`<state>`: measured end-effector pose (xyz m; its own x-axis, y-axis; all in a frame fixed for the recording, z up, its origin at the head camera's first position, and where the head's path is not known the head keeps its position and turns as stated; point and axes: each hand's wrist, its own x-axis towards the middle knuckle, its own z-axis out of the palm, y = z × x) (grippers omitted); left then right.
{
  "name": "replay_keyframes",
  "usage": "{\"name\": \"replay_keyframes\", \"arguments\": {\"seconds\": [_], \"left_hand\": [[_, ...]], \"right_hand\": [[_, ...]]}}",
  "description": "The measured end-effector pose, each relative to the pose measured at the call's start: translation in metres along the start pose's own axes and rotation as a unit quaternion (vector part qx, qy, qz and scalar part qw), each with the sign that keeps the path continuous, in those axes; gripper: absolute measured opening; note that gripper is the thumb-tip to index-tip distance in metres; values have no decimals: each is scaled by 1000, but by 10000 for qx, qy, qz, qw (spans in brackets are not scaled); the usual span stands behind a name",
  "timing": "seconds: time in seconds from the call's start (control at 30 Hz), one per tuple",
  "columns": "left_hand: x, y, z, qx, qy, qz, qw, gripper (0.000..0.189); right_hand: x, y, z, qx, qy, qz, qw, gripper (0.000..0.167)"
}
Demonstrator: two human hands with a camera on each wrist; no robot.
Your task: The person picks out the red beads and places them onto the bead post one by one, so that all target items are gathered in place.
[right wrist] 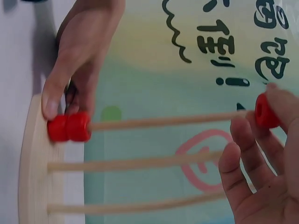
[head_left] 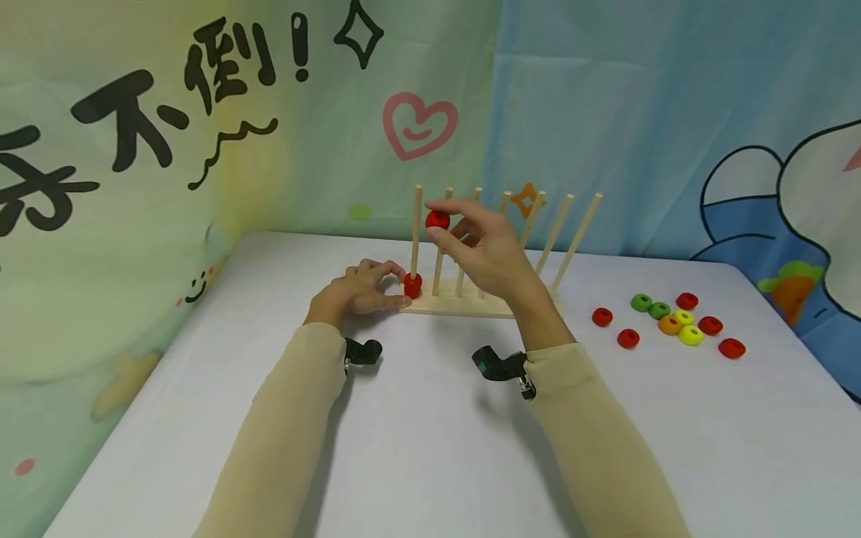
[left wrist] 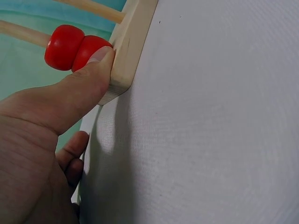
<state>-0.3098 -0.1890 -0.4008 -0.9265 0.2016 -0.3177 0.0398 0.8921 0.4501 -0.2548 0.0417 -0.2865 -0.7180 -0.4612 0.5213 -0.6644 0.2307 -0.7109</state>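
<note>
A wooden peg stand (head_left: 464, 302) with several upright pegs stands on the table. Two red beads (right wrist: 69, 127) are stacked at the foot of its leftmost peg (head_left: 416, 232). My left hand (head_left: 359, 289) grips the stand's left end, thumb in front against the lower bead and the base, forefinger behind. In the left wrist view the thumb (left wrist: 88, 77) hides part of that lower bead. Up near the top of the leftmost peg, my right hand (head_left: 487, 246) pinches another red bead (head_left: 437, 220) between thumb and forefinger. The bead's hole (right wrist: 259, 113) faces the peg's tip in the right wrist view.
Loose red, green, yellow and orange beads lie to the right of the stand, among them a red bead (head_left: 732, 348) and a green bead (head_left: 641, 302). A printed cloth backdrop (head_left: 592, 97) hangs behind the white table (head_left: 417, 448).
</note>
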Motion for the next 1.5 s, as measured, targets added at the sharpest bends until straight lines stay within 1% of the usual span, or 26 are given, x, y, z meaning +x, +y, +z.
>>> {"name": "replay_keyframes", "arguments": {"seconds": [0.13, 0.23, 0.4, 0.47, 0.53, 0.7, 0.87, 1.0, 1.13, 1.27, 1.37, 1.5], "left_hand": [[0, 1, -1, 19, -16, 80, 10000, 56], [-1, 2, -1, -7, -27, 104, 9999, 56], [-1, 2, -1, -14, -7, 64, 10000, 56], [-2, 1, -2, -3, 13, 29, 10000, 55], [-2, 1, -2, 37, 13, 70, 10000, 54], [-1, 2, -2, 45, -58, 161, 9998, 54], [-1, 2, -2, 41, -55, 93, 9999, 55], [-1, 0, -2, 13, -49, 17, 10000, 55], [-1, -3, -2, -19, -53, -8, 10000, 54], [-1, -3, -1, -54, -33, 14, 10000, 52], [-1, -3, 0, -96, -43, 26, 9999, 52], [-3, -1, -1, -66, -55, 71, 9999, 53]], "right_hand": [[7, -3, 7, 73, 195, -414, 9989, 38], [13, 1, 12, 53, 434, -536, 9976, 38], [27, 20, 17, -13, 858, -517, 9950, 38], [31, 23, 19, -10, 938, -458, 9945, 38], [34, 25, 20, 28, 965, -333, 9948, 38], [39, 24, 23, -116, 917, -48, 9957, 37], [42, 19, 23, -303, 751, 222, 9965, 40], [43, 17, 22, -464, 514, 400, 9968, 45], [43, 18, 23, -514, 243, 549, 9969, 52], [43, 19, 23, -579, 160, 419, 9973, 53], [41, 19, 23, -687, 143, 130, 9975, 50], [36, 17, 22, -574, 70, -155, 9982, 47]]}}
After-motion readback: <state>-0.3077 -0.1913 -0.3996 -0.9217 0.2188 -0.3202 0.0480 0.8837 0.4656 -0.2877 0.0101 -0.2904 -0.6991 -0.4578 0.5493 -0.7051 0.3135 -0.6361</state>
